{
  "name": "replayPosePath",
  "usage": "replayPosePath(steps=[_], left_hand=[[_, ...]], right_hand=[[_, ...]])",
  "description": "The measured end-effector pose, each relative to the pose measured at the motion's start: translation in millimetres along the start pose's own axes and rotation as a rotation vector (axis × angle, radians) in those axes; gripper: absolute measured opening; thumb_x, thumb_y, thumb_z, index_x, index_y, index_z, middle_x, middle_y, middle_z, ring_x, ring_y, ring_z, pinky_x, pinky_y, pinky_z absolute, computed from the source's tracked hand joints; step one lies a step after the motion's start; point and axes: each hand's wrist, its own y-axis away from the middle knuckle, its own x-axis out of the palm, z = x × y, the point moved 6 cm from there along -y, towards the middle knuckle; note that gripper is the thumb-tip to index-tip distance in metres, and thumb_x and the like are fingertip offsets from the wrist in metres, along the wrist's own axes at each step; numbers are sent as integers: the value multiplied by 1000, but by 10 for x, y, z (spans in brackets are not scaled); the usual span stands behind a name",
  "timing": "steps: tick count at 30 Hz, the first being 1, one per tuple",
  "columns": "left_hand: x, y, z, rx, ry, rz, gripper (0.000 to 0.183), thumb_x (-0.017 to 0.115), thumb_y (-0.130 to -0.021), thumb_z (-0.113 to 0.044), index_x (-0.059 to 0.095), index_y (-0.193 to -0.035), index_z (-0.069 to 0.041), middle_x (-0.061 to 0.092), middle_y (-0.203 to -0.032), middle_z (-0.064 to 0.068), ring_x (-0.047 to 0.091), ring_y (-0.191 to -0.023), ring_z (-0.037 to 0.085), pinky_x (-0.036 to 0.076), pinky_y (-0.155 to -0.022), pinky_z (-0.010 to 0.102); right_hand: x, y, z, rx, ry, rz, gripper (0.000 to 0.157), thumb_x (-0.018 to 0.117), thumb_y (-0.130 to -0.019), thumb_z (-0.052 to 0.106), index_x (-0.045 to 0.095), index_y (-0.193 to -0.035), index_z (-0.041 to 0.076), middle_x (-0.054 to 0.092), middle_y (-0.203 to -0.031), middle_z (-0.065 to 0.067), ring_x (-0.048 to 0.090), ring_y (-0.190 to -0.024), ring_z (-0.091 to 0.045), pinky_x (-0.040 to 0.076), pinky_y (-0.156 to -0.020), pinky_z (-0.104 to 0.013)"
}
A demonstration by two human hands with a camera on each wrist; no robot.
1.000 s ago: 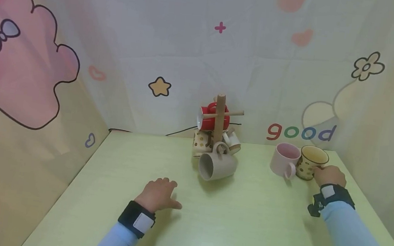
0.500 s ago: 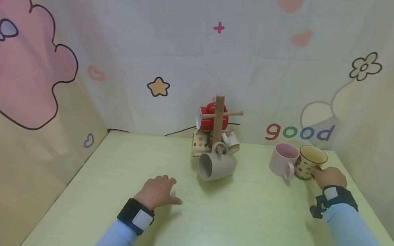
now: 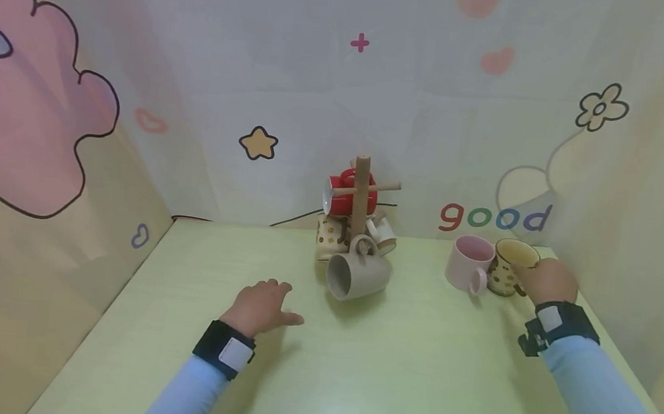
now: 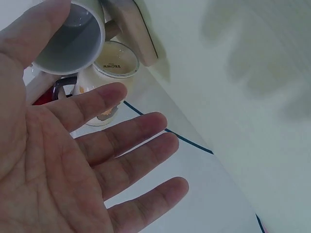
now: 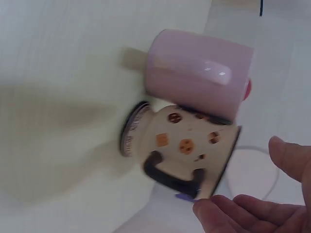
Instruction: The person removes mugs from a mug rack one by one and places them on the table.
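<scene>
A cream mug with brown spots and a dark handle (image 3: 502,279) stands upright at the back right. My right hand (image 3: 549,282) is beside its rim. In the right wrist view the fingertips (image 5: 206,208) are right by the handle, and the thumb stands apart from them. Close on the mug's left is a pink mug (image 3: 469,265), its handle toward me. Over the table's left half my left hand (image 3: 257,307) holds nothing, fingers spread and thumb out. A grey mug (image 3: 361,277) hangs low on the wooden mug tree (image 3: 359,203), ahead of that hand.
On the mug tree hang a red mug (image 3: 342,198), a spotted cream mug (image 3: 331,237) and a small white cup (image 3: 386,235). Behind the pale green table (image 3: 350,384) is a cloth backdrop (image 3: 304,62) with printed drawings.
My right hand has come away from the spotted mug's handle and lifted toward its rim. The mug stays beside the pink one. The head view has shifted slightly right; my left hand stays spread.
</scene>
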Motion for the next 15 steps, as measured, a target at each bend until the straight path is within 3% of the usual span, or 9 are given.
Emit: replayPosePath(steps=[5, 9, 12, 15], left_hand=[[-87, -69, 13, -6, 8, -22, 74, 73, -84, -54, 57, -134, -2, 64, -119, 20, 63, -104, 36, 54, -81, 50], [-165, -114, 15, -13, 12, -36, 76, 73, -85, -54, 54, -138, -2, 63, -123, 20, 63, -107, 36, 55, -82, 49], [-226, -152, 6, -11, 14, -50, 77, 72, -85, -55, 53, -139, -2, 63, -123, 21, 63, -107, 35, 55, -82, 48], [-313, -199, -7, -9, 19, -72, 78, 71, -86, -55, 51, -140, -1, 62, -126, 22, 63, -108, 36, 55, -83, 48]], right_hand=[[-75, 5, 303, -65, -19, -85, 60, 48, -98, 44, 60, -70, -7, 54, -61, -16, 52, -64, -36, 33, -53, -35], [-66, 36, 565, -72, -51, -32, 54, 49, -100, 38, 64, -93, -14, 61, -79, -27, 55, -77, -43, 43, -62, -45], [-42, 82, 766, -81, -80, 24, 55, 51, -101, 35, 58, -118, -16, 63, -108, -36, 57, -96, -52, 47, -79, -59], [-25, 125, 981, -120, -109, 47, 56, 51, -101, 36, 58, -121, -16, 61, -115, -36, 56, -101, -53, 46, -84, -61]])
